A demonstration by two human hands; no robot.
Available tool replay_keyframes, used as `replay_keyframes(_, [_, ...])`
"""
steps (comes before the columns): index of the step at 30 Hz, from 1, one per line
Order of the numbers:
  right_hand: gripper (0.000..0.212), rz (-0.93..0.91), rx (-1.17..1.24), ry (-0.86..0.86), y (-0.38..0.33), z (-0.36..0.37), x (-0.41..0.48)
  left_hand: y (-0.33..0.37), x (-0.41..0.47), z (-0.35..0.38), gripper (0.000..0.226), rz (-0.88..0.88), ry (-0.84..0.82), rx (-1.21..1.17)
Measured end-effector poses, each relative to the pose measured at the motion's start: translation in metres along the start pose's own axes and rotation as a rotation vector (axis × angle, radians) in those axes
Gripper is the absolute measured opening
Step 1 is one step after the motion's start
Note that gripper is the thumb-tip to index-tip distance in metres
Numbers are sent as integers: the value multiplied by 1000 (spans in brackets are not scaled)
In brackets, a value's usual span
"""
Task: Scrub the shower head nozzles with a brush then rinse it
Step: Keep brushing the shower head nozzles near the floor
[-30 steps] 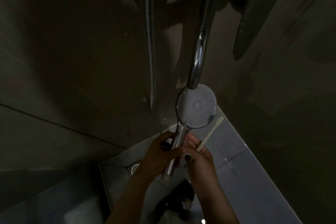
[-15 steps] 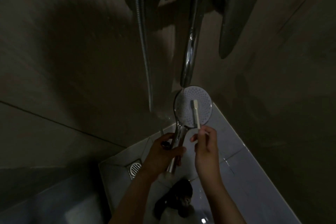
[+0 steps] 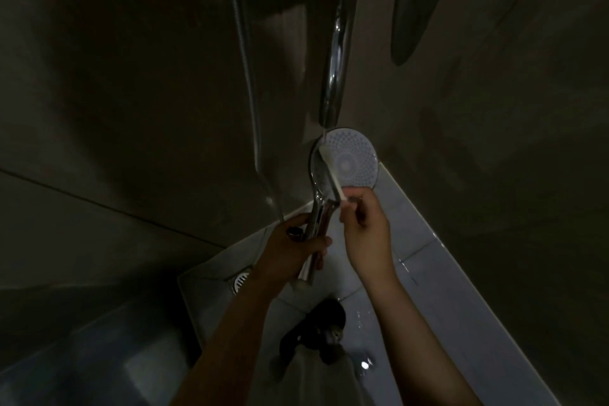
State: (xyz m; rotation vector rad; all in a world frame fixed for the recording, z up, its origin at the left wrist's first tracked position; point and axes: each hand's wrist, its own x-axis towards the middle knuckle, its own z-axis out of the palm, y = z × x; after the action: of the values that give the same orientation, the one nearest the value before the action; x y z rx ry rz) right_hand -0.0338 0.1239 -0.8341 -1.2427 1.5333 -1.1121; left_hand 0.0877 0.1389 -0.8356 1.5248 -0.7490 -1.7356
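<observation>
My brush (image 3: 332, 175) has slid from the middle to ten o'clock on the shower head (image 3: 357, 163), so scrubbing is underway. My right hand (image 3: 365, 234) pinches it, and my left hand (image 3: 293, 250) grips the handle (image 3: 318, 224) at seven o'clock.

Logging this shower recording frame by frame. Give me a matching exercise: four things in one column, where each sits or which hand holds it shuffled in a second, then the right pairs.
Column one:
1. brush
2. shower head handle
3. floor drain
4. hose

Column two:
A. gripped by the left hand
B. set in the floor tiles
C. hanging along the wall, left of the tap spout
D. held by the right hand, its head against the nozzle plate

Pairs: 1-D, 2-A, 3-B, 4-C
</observation>
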Motion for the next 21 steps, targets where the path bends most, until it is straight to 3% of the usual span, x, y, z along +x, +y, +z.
replay_keyframes(11, [13, -66, -157, 42, 7, 2, 35, -1, 0, -19, 18, 45, -19, -38])
replay_keyframes(17, [22, -2, -100, 196, 2, -4, 44, -3, -2, -29, 21, 38, -54, -55])
replay_keyframes(21, [19, -63, -45, -11, -8, 8, 33, -7, 2, -31, 19, 39, -67, -42])
